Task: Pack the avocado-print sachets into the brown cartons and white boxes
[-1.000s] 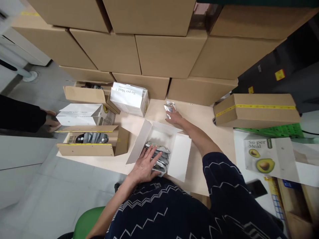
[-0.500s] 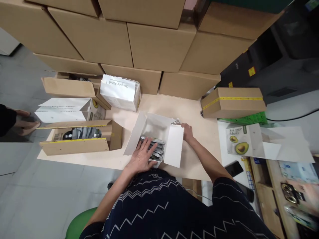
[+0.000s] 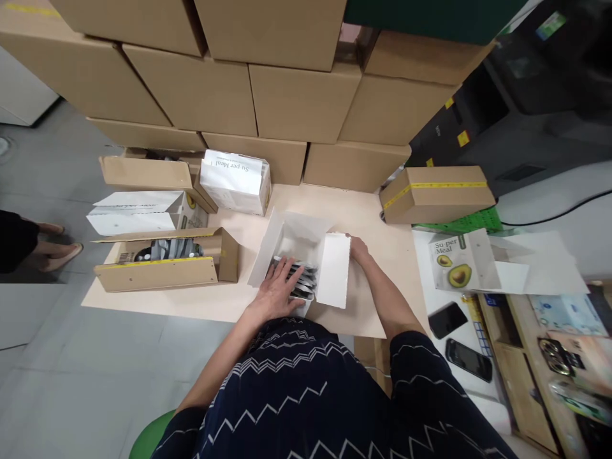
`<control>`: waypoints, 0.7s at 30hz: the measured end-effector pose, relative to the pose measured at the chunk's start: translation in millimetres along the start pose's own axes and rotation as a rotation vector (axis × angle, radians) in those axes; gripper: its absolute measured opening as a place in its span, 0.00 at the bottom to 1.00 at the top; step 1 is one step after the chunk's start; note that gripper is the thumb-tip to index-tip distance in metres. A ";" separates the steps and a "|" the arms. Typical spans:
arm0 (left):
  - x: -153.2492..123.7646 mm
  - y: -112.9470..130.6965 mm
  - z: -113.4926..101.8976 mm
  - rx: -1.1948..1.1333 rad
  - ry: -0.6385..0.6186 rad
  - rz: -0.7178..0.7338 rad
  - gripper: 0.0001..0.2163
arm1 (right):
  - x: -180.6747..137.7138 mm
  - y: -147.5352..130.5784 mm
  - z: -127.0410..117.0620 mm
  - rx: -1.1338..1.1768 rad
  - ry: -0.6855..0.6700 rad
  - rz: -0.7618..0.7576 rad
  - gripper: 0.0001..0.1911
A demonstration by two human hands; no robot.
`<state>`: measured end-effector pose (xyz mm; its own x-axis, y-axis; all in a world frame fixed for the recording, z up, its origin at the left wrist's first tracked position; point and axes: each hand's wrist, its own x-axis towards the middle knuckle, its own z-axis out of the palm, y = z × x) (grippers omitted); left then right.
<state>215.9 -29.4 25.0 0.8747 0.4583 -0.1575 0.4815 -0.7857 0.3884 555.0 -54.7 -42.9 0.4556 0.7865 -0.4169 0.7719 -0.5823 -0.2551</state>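
The left hand (image 3: pixel 273 295) lies on a row of thin silver packets (image 3: pixel 307 278) inside an open white box (image 3: pixel 299 224). Its fingers are spread out over the packets, open and not closed around them. The packets stand close together in the end of the box near the person's tummy, and the other end has bare space. The box sits on the pale tabletop (image 3: pixel 373 287) with its flaps folded out. The right hand (image 3: pixel 359 247) is just by the outer edge of the right flap (image 3: pixel 333 271). That flap hides most of its fingers, so I cannot tell if they are open or holding something. On the left of the tabletop is a long brown box (image 3: pixel 157 275) with its top open and grey packets (image 3: pixel 174 249) inside. Behind it is a white box with loose flaps (image 3: pixel 134 214), and a Su-per Meal box (image 3: pixel 234 186) stands near that, with its words upside down. A big wall of brown boxes (image 3: pixel 301 105) rises at the back. Over on the right are a brown box with a yellow stripe (image 3: pixel 437 196), an avocado box (image 3: pixel 459 262), and two black phones (image 3: pixel 448 320) side by side.
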 end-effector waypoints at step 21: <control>2.7 -5.1 7.9 0.036 0.055 0.041 0.39 | -114.5 -133.4 -96.4 0.302 0.198 -0.733 0.19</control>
<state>216.3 -27.4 15.4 0.8900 0.4467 -0.0910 0.4476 -0.8183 0.3606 442.6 -47.3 122.9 -0.0264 0.9945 0.1018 0.7643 0.0857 -0.6391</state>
